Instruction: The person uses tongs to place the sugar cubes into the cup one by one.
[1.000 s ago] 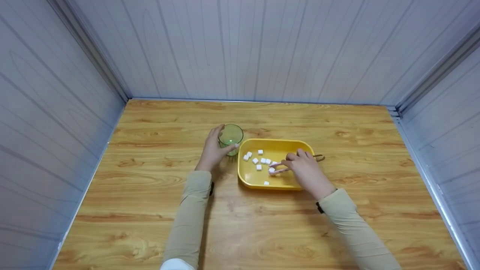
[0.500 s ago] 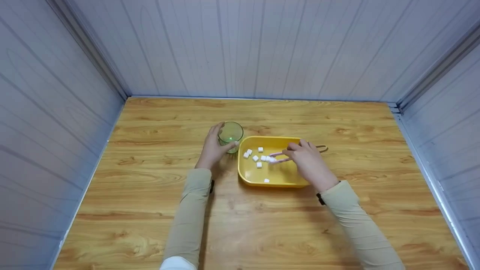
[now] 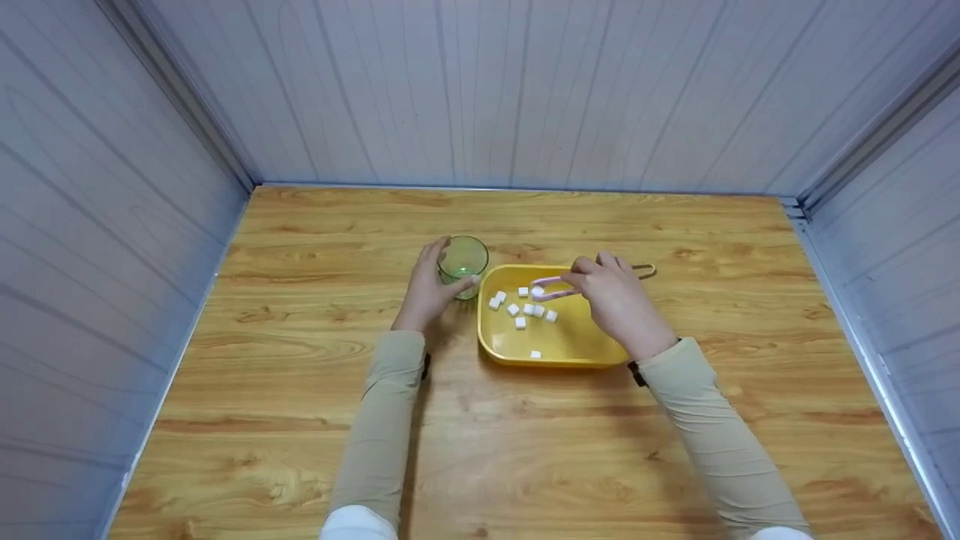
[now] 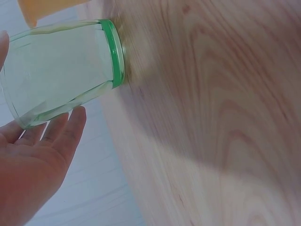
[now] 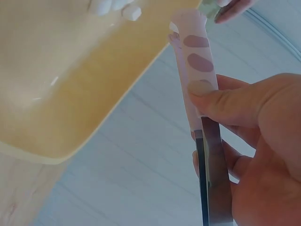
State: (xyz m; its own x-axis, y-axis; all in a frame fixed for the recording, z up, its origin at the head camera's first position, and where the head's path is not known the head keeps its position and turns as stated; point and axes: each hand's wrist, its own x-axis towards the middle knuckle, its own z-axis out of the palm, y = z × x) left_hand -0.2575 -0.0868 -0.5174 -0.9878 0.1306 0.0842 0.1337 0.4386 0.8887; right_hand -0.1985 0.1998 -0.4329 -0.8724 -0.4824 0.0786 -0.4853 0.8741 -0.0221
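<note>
My left hand (image 3: 427, 292) spans a clear green drinking glass (image 3: 469, 253), thumb on the near side and fingers on the far side. In the left wrist view, the glass (image 4: 61, 70) stands upright on the table with fingertips against its wall. My right hand (image 3: 619, 304) pinches metal tongs (image 5: 195, 61) with pink-and-white spotted tips, thumb on one arm and fingers on the other. Between the tong tips sits a white cube (image 3: 538, 291), raised over the yellow tray (image 3: 577, 352). Several other white cubes (image 3: 520, 323) lie on the tray's floor, mostly in its left half.
The tray's left rim stands close beside the glass. Both rest on a wood-grain table (image 3: 480, 450). Pale panel walls (image 3: 480, 90) enclose the table at the back and on both sides. The looped end of the tongs sticks out past the tray's right rim.
The right hand and tongs have risen and moved toward the tray's far side, bringing one white cube up from the others. The left hand stays at the glass.
</note>
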